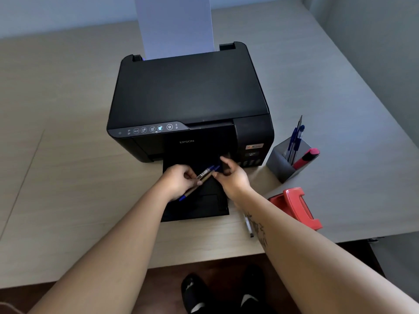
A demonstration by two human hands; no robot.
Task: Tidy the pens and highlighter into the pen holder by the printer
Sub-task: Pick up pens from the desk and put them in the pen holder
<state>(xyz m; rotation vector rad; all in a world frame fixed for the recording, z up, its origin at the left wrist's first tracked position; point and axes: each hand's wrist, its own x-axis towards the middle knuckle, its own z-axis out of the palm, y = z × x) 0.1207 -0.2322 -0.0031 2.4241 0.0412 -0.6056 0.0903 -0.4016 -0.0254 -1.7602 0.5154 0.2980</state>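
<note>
My left hand (181, 180) grips a bundle of pens (205, 174) with blue caps and tips, held slantwise over the printer's black output tray (204, 209). My right hand (233, 176) is just right of the bundle, its thumb and finger touching the pens' upper ends, the other fingers spread. The grey square pen holder (281, 164) stands right of the printer, with blue pens (295, 139) and a pink highlighter (306, 157) in it. One more pen (248, 225) with a clear barrel lies on the desk, partly hidden under my right forearm.
The black Epson printer (190, 98) fills the middle of the desk, with white paper (174, 26) upright in its rear feed. A red hole punch (295, 207) sits near the desk's front edge, below the holder. A wall runs along the right.
</note>
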